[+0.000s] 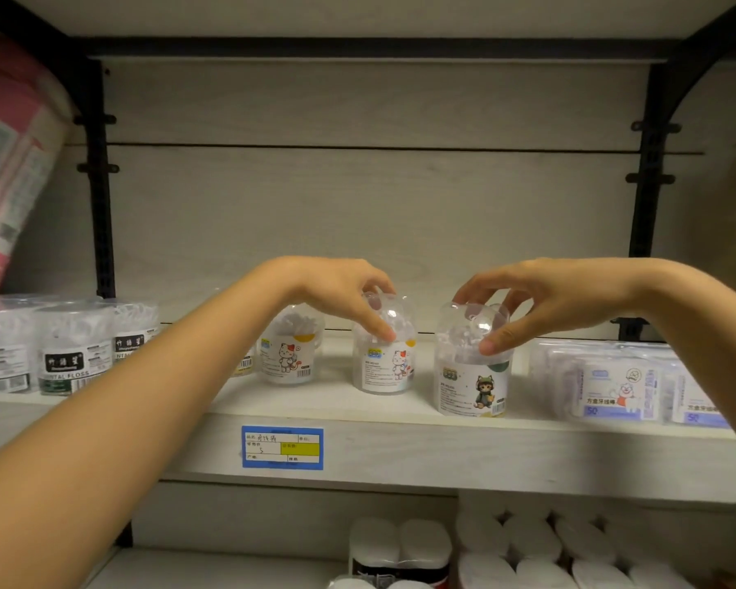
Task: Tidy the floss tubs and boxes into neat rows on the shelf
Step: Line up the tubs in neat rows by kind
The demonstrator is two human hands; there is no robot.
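Note:
My left hand [345, 291] pinches the clear domed lid of a floss tub with a white-cat label [384, 367] in the middle of the pale shelf [442, 448]. My right hand [540, 299] grips the lid of a second tub with a green-hooded cat label [472, 384], which stands nearer the front edge. Behind my left forearm stands a third cat tub [287, 354]. At the left are clear tubs with black labels [73, 354]. Flat clear floss boxes [612, 384] lie at the right.
A blue price tag [282, 447] is stuck on the shelf's front edge. Black brackets [101, 184] frame the bay. A pink pack [5, 172] leans at the upper left. White rolls [527, 550] fill the shelf below.

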